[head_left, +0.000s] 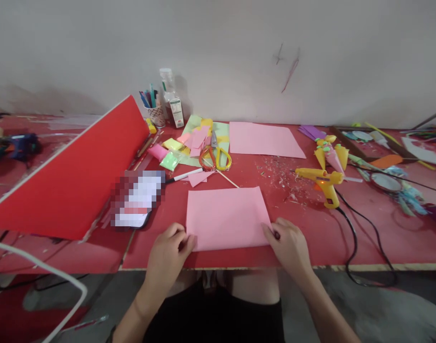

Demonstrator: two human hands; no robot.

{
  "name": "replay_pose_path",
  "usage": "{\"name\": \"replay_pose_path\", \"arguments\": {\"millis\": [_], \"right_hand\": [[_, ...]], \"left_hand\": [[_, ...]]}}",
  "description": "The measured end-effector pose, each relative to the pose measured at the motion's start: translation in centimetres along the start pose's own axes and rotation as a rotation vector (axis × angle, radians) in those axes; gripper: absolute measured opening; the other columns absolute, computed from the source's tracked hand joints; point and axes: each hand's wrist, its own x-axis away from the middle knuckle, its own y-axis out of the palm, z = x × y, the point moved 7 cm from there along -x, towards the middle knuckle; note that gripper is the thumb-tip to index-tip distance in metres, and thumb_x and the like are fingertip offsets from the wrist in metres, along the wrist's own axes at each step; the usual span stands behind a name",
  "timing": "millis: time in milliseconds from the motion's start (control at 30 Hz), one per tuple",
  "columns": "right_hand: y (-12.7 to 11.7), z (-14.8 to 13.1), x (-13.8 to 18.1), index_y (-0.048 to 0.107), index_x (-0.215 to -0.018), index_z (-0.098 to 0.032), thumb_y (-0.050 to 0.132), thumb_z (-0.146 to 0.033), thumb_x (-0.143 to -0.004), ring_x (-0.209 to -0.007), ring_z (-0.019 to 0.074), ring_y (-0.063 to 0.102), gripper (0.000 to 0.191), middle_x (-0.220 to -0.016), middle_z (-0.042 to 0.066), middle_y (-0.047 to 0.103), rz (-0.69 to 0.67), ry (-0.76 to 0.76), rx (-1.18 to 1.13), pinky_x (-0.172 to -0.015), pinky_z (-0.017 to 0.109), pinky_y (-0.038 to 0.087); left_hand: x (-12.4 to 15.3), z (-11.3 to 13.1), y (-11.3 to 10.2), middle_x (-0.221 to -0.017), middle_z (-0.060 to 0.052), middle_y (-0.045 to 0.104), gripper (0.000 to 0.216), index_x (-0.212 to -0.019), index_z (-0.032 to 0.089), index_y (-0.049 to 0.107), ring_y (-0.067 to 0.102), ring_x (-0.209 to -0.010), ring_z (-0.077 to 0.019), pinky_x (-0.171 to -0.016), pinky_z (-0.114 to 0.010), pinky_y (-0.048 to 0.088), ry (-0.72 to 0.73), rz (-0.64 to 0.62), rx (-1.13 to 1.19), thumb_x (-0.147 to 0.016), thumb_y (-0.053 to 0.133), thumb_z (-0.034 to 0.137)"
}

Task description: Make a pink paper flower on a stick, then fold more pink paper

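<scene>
A pink paper sheet lies flat on the red table close to its front edge. My left hand pinches the sheet's near left corner with curled fingers. At the near right corner my right hand holds the paper the same way, thumb on top. Both forearms reach up from the bottom of the view.
A yellow glue gun with a black cord sits right of the sheet. Scissors, paper scraps, a second pink sheet and a pen cup lie behind. A tilted red board and a phone are at left.
</scene>
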Motion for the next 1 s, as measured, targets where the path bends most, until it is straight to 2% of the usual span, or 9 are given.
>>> {"name": "replay_pose_path", "arguments": {"millis": [267,633,867,933,1000], "right_hand": [[0.10,-0.10,-0.36,0.041,-0.041,-0.017,0.031,-0.032,-0.085,-0.045,0.0097,0.033,0.047,-0.046,-0.001,0.038,-0.055,0.033,0.095,-0.050,0.024,0.023],[0.42,0.13,-0.85,0.046,-0.040,-0.017,0.045,-0.031,-0.078,-0.042,0.0079,0.032,0.040,-0.045,-0.002,0.041,-0.164,0.107,0.159,-0.048,0.025,0.019],[0.20,-0.08,-0.99,0.051,-0.042,-0.017,0.046,-0.029,-0.078,-0.042,0.0086,0.036,0.038,-0.046,0.000,0.047,-0.188,0.127,0.180,-0.048,0.025,0.020],[0.06,-0.27,-0.98,0.053,-0.042,-0.017,0.047,-0.029,-0.077,-0.043,0.0087,0.038,0.038,-0.047,0.001,0.048,-0.171,0.122,0.194,-0.049,0.025,0.020],[-0.07,-0.46,-0.95,0.054,-0.043,-0.018,0.048,-0.029,-0.077,-0.044,0.0091,0.039,0.037,-0.048,0.001,0.050,-0.153,0.121,0.209,-0.049,0.025,0.021]], "left_hand": [[-0.03,0.16,-0.13,-0.063,0.000,0.056,0.034,-0.050,0.017,0.048,0.047,-0.050,-0.0101,-0.044,-0.023,0.027,-0.026,-0.011,-0.195,-0.080,0.041,0.030],[0.01,0.27,-0.15,-0.068,0.000,0.057,0.031,-0.052,0.017,0.052,0.049,-0.052,-0.0100,-0.046,-0.022,0.029,-0.018,-0.011,-0.247,-0.079,0.043,0.027],[-0.04,0.47,-0.25,-0.068,0.000,0.057,0.029,-0.053,0.018,0.052,0.051,-0.052,-0.0102,-0.045,-0.022,0.031,-0.016,-0.032,-0.287,-0.079,0.043,0.025],[-0.07,0.56,-0.36,-0.072,-0.003,0.058,0.023,-0.060,0.017,0.055,0.053,-0.056,-0.0127,-0.047,-0.023,0.035,-0.004,-0.017,-0.336,-0.078,0.042,0.023],[-0.19,1.00,-0.58,-0.087,-0.009,0.060,0.019,-0.077,0.015,0.059,0.058,-0.070,-0.0187,-0.055,-0.027,0.042,0.044,0.036,-0.383,-0.077,0.040,0.018]]}}
